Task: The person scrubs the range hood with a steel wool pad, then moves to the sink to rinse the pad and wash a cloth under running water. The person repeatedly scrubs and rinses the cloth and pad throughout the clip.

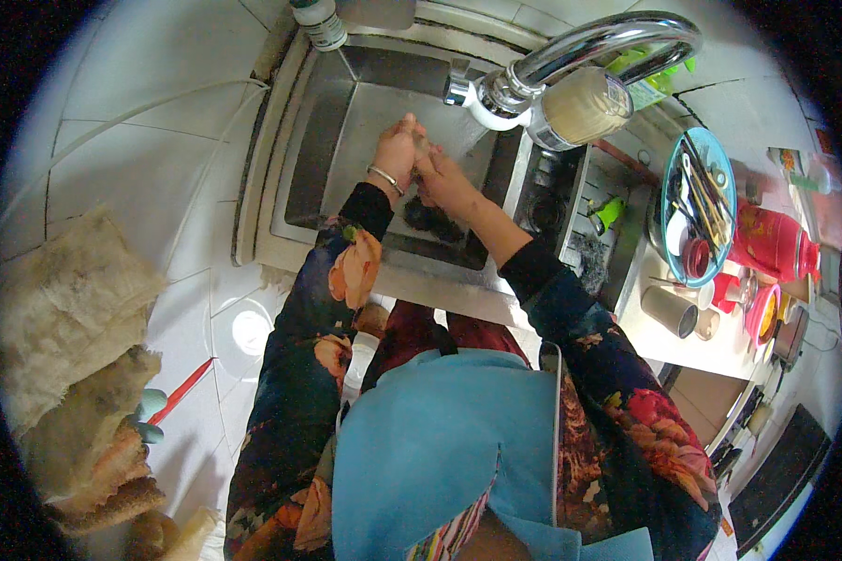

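Observation:
My left hand, with a bracelet at its wrist, and my right hand meet over the stainless steel sink basin. Their fingers touch around a small greyish patch, too blurred to tell whether it is a held thing. Just right of my fingers, a spray of water falls from the chrome faucet, which carries a filter cartridge. Below my hands a dark, blurred thing lies on the basin floor, partly covered by my right hand.
A white bottle stands at the sink's far left corner. On the right are a blue basket of chopsticks and utensils, a red thermos and a metal cup. Worn cloths hang at left; a green bottle stands behind the faucet.

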`<state>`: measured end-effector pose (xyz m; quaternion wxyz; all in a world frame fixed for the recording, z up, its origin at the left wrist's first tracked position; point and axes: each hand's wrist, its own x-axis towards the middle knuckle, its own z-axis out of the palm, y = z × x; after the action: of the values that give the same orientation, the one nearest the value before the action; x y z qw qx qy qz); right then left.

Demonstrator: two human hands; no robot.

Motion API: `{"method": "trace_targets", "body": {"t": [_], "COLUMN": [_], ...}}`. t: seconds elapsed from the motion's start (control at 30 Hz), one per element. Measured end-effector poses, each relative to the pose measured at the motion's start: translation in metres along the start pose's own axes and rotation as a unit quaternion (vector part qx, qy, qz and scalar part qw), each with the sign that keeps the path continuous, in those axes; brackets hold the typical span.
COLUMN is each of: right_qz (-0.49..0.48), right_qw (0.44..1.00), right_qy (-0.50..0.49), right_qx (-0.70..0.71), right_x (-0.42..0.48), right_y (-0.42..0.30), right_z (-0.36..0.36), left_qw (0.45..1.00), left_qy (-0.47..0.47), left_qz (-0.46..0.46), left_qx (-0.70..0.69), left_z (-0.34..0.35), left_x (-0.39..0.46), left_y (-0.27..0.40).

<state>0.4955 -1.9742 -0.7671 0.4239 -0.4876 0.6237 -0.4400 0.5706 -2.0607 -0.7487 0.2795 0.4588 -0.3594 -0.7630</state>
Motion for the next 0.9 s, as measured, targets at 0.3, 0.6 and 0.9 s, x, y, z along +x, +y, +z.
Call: {"method": "trace_targets", "body": {"t": [0.3, 0.6, 0.9], "right_qz": [0.146, 0.096, 0.243], "right_qw": [0.984, 0.993, 0.906], "right_qy": [-0.073, 0.058, -0.025], "right_qx": [-0.07, 0.025, 0.347], "right_x": [0.016, -0.009, -0.002], "right_y": [0.032, -0.015, -0.002], "right_z": [-0.073, -0.112, -0.072], "left_qw": [0.988, 0.872, 0.96], "left_qy": [-0.14, 0.057, -0.122], "left_qz": [-0.046, -0.055, 0.157], "left_qx": [0.043, 0.484, 0.196], "left_z": [-0.011, -0.048, -0.038], "left_x": [0.006, -0.014, -0.014], "left_y": [-0.001, 0.039, -0.022]}}
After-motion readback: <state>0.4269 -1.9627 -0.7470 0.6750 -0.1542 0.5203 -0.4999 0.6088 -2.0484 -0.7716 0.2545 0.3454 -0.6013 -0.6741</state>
